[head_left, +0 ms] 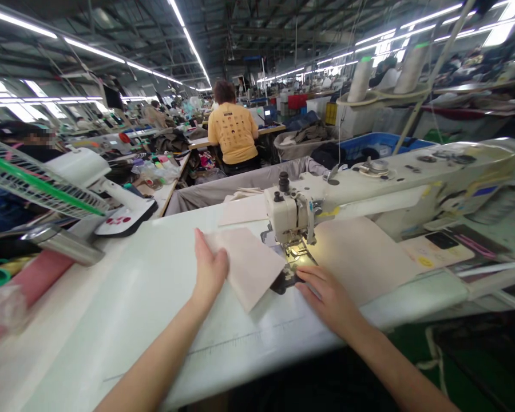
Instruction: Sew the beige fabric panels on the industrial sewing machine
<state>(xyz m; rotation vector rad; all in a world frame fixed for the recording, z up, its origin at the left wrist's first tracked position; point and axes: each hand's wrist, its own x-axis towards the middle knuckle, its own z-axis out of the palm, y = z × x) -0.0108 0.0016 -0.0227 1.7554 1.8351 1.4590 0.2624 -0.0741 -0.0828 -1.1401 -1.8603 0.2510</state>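
A pale pink fabric piece (251,264) lies on the white sewing table (154,297), just left of the needle of the cream sewing machine (369,189). My left hand (209,269) lies flat on the fabric's left edge, fingers stretched out. My right hand (326,294) rests on the table in front of the presser foot (298,250), fingers extended toward a small dark piece (285,278) under the fabric's corner. A larger pale fabric piece (360,254) lies under the machine arm to the right.
A white desk fan (90,177) and a metal flask (64,243) stand at the left, with a pink roll (34,280). A person in a yellow shirt (233,133) sits ahead. Thread cones (360,80) stand behind the machine. A grey cloth bin (223,189) borders the table's far edge.
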